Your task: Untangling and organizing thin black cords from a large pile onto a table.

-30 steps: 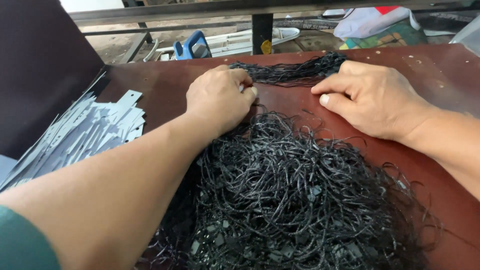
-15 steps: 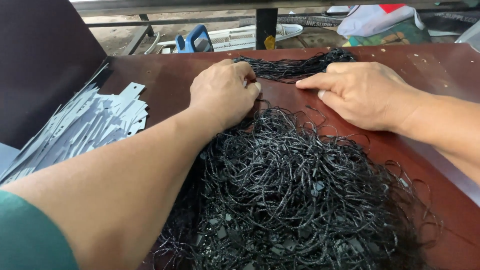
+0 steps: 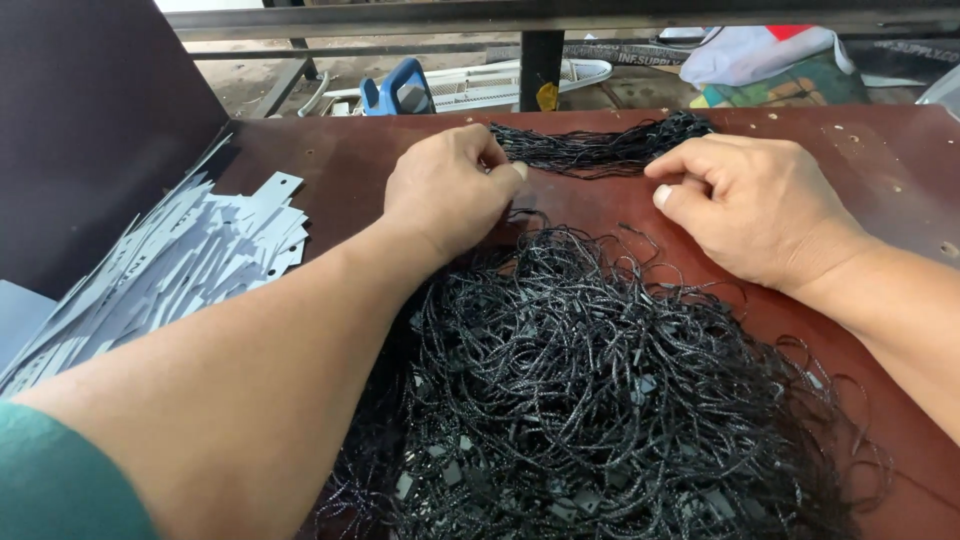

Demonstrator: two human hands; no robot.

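Observation:
A big tangled heap of black string loops (image 3: 600, 400) with small black tags lies on the dark red table (image 3: 860, 140). Farther back lies a straightened bundle of the same black strings (image 3: 600, 148). My left hand (image 3: 450, 190) has its fingers curled at the left end of that bundle, pinching strands with thumb and forefinger. My right hand (image 3: 750, 205) rests half-closed on the table by the bundle's right part, fingertips touching strands; whether it grips any is hidden.
A fanned stack of grey paper tags (image 3: 170, 270) lies at the left beside a dark upright board (image 3: 90, 120). Beyond the table's far edge are a metal rail (image 3: 540, 50), a blue object (image 3: 400, 90) and a white bag (image 3: 760, 50).
Both hands have shifted slightly along the back bundle; my right hand has drawn a little to the right, away from my left.

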